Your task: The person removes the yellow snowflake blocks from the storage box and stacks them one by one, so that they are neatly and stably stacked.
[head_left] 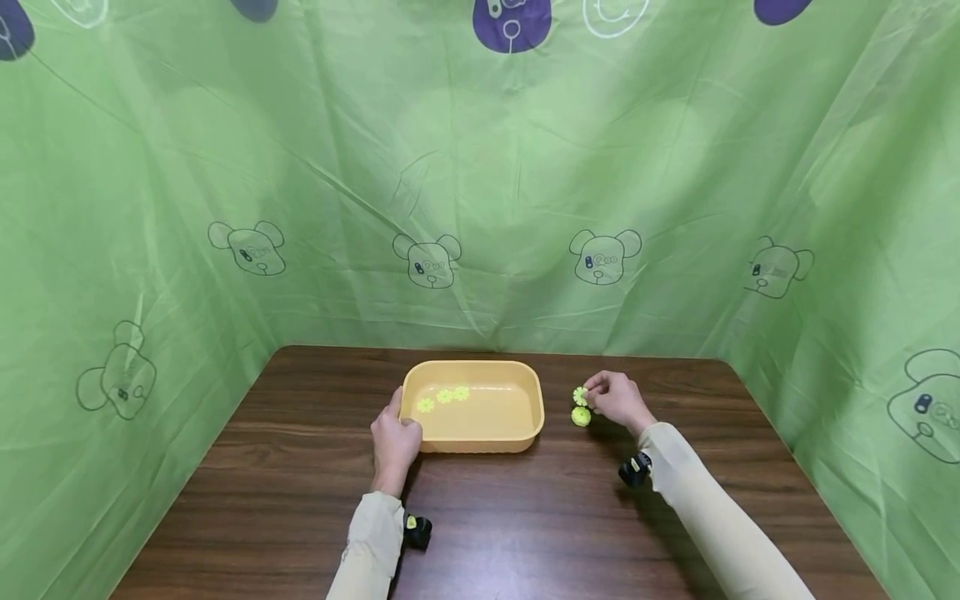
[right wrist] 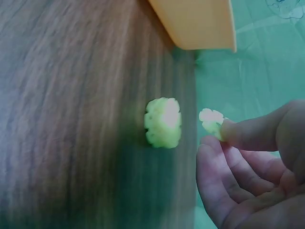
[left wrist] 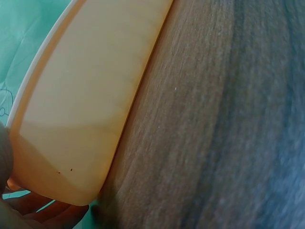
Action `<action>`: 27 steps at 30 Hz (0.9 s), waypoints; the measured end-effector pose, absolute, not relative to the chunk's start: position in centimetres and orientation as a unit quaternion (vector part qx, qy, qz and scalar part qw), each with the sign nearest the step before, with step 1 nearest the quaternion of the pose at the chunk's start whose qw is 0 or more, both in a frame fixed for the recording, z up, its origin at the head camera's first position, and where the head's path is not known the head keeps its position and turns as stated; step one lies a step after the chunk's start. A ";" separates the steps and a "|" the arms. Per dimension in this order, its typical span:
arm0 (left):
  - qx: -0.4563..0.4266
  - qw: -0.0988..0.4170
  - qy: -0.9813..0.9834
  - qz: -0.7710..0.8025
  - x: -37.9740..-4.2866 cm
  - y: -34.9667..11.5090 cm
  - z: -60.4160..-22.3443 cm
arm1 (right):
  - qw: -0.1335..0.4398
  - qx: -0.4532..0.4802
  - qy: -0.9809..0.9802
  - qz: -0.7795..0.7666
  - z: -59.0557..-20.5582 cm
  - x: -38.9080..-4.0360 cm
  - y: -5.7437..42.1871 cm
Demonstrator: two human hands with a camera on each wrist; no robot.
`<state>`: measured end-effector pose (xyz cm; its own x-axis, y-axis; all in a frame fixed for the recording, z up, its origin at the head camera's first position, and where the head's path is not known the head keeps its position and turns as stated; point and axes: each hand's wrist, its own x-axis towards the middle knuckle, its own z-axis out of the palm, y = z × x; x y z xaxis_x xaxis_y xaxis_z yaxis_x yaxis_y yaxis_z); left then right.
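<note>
My left hand point(head_left: 396, 442) grips the left end of a shallow yellow plastic basin point(head_left: 480, 427), thumb at the rim and fingers round the outer wall. The left wrist view shows that wall point(left wrist: 86, 109) with fingers point(left wrist: 52, 210) bent about its end. Inside the basin, toward the left, lie several thin yellow-green flower-shaped pieces point(head_left: 445, 396). To the right of the basin, my right hand point(head_left: 618, 398) pinches one flower-shaped piece point(right wrist: 212, 121) between thumb and fingertips. Beside it a short stack of the same pieces point(right wrist: 163, 123) stands on the table.
The dark wood-grain table point(head_left: 495, 525) carries the basin near its back edge. A green curtain point(head_left: 510, 183) printed with bear faces encloses the back and both sides. Each wrist wears a small black camera point(head_left: 635, 469).
</note>
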<state>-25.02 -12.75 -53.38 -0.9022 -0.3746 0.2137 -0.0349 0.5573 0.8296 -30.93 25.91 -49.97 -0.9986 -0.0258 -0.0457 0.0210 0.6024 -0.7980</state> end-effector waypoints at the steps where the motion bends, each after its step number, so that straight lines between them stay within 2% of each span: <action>1: 0.118 0.187 -0.863 -0.454 -25.0 -12.7 -53.4 | 0.031 0.000 0.894 -0.446 -50.1 -30.9 26.0; 11: 0.120 0.190 -0.858 -0.461 -25.1 -12.8 -53.6 | 0.048 0.001 0.895 -0.443 -51.0 -30.3 26.4; 22: 0.123 0.184 -0.856 -0.467 -25.2 -12.8 -53.5 | 0.025 -0.008 0.923 -0.385 -52.2 -30.5 26.3; 27: 0.122 0.187 -0.855 -0.468 -25.3 -12.8 -53.5 | 0.034 0.000 0.921 -0.387 -52.6 -30.6 26.1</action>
<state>-25.30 -12.82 -53.54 -0.8999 -0.3846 0.2056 -0.0338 0.5315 0.8464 -30.57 26.11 -52.61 -0.9977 -0.0262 -0.0622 0.0262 0.6999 -0.7138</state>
